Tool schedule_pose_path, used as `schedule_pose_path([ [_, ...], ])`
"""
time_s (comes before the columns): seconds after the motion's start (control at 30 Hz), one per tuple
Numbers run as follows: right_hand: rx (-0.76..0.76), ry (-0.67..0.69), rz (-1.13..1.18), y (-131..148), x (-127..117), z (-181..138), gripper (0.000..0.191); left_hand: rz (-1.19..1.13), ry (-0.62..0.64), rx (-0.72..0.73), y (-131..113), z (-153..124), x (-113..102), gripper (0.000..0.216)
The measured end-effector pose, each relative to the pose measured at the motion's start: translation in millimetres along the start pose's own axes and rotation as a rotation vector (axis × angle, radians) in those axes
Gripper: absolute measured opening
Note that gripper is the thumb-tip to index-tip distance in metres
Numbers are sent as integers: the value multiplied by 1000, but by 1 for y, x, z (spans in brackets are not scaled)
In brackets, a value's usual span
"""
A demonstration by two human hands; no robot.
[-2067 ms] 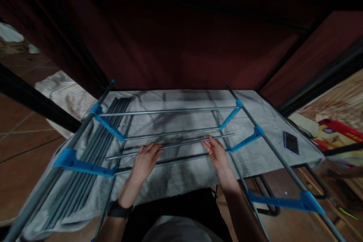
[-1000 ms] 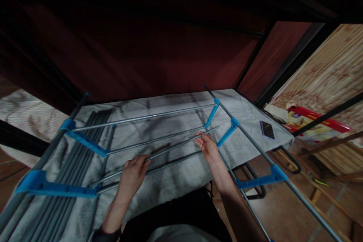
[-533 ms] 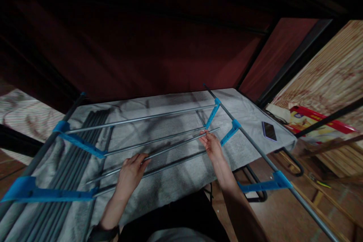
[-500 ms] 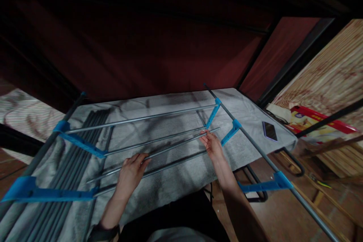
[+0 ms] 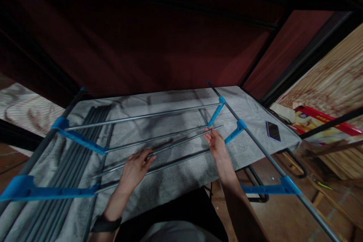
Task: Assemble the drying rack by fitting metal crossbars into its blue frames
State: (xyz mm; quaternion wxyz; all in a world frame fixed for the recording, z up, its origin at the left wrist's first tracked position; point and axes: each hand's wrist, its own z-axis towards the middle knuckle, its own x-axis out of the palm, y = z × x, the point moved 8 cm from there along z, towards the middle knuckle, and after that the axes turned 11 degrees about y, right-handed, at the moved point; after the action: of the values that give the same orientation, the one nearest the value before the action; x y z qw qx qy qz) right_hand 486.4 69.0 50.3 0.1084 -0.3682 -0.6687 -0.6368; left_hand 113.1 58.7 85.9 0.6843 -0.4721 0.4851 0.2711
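A loose grey metal tube slants between my two hands over the rack frame. My left hand is closed round its left part, and my right hand pinches it near the right end. Around it stands a frame of grey poles with blue plastic brackets: one bracket on the left, a lower left bracket, and a right bracket. Crossbars link the two sides: a far crossbar, a middle crossbar and a near crossbar. The held tube's ends are apart from the brackets.
Several grey tubes lie side by side at the left on the grey cloth covering the table. A phone rests at the right. Beyond it are a red and yellow box and a wooden stool.
The view has shifted slightly. Both hands still hold the tube, which sits a little farther right in the picture; its grip looks unchanged.
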Motion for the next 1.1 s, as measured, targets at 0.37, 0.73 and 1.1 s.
schedule_pose_path([
  [0.37, -17, -45, -27, -10, -20, -3, 31, 61, -5, -44, 11, 1, 0, 24],
  [0.73, 41, -45, -63, -25, -36, 2, 18, 264, -167, -336, 7, -26, -26, 31],
  [1.1, 66, -94, -77, -36, -70, 3, 8, -264, -373, -448, 30, -39, -25, 32],
])
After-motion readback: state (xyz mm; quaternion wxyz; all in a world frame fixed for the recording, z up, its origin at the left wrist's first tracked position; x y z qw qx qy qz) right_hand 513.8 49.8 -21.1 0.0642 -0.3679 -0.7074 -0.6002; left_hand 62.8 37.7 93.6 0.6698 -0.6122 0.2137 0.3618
